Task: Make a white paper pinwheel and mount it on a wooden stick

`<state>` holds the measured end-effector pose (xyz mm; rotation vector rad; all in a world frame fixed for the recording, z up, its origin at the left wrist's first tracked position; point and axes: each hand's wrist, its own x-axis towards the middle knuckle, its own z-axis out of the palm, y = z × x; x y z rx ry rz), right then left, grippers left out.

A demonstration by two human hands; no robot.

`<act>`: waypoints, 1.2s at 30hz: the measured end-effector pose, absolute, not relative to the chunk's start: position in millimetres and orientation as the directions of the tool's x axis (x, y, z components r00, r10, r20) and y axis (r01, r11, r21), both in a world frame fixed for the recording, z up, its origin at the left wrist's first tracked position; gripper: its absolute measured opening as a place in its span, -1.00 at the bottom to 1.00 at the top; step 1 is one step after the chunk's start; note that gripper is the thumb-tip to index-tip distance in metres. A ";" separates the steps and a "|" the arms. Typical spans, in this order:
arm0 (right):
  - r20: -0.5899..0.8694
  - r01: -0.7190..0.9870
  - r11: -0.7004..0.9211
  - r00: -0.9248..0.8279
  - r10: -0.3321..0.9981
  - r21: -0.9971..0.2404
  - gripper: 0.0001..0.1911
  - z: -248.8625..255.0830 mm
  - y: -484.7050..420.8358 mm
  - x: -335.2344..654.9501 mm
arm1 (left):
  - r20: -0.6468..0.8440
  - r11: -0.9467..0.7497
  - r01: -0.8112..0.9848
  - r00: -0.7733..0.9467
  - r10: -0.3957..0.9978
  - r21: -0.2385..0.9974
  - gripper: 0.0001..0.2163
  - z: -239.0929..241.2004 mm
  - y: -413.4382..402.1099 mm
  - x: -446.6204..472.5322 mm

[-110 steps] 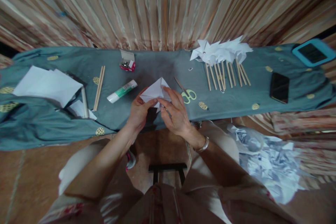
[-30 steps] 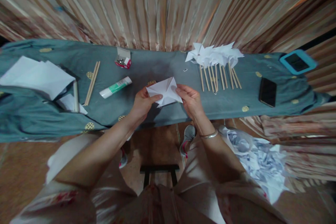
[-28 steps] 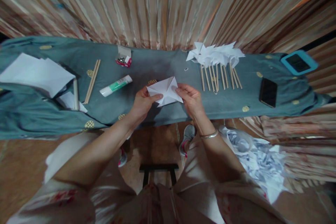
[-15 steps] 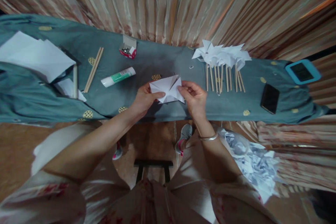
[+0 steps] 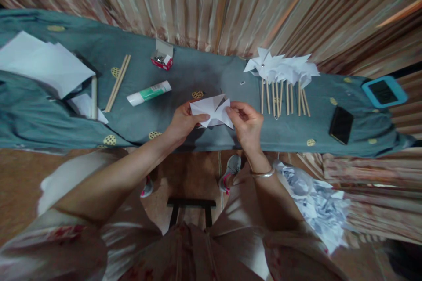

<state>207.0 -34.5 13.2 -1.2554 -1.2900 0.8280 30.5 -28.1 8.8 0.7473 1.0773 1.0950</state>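
Note:
A white folded paper piece (image 5: 211, 107) with cut flaps is held just above the grey-blue cloth of the table (image 5: 198, 74). My left hand (image 5: 184, 121) pinches its left side, thumb on top. My right hand (image 5: 245, 123) pinches its right flap between thumb and fingers. A silver bangle sits on my right wrist.
A glue stick (image 5: 149, 93), a small red pin box (image 5: 161, 59) and two wooden sticks (image 5: 118, 82) lie to the left, by a stack of white paper (image 5: 42, 63). Finished paper pinwheels on sticks (image 5: 283, 79), a black phone (image 5: 341, 125) and a blue-cased device (image 5: 384, 92) lie right. Crumpled paper scraps (image 5: 323, 210) rest by my knee.
The scissors seen beside my right hand 3.7 s ago are out of sight. Both hands have kept hold of the paper, and my right hand has bent its right flap inward.

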 end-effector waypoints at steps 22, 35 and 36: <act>0.594 0.669 0.573 -0.238 0.768 -0.473 -0.76 11.9 -45.4 215.3 | -0.350 0.352 -0.355 0.074 0.934 0.866 -0.62 20.1 -29.5 33.4; 0.545 0.788 0.575 -0.389 0.743 -0.221 -0.69 12.6 -48.3 213.4 | -0.436 0.435 -0.351 0.081 0.896 0.829 -0.62 19.2 -31.5 32.6; 0.547 0.791 0.575 -0.393 0.739 -0.209 -0.69 12.8 -48.4 212.8 | -0.441 0.439 -0.354 0.080 0.894 0.826 -0.62 20.1 -31.6 32.6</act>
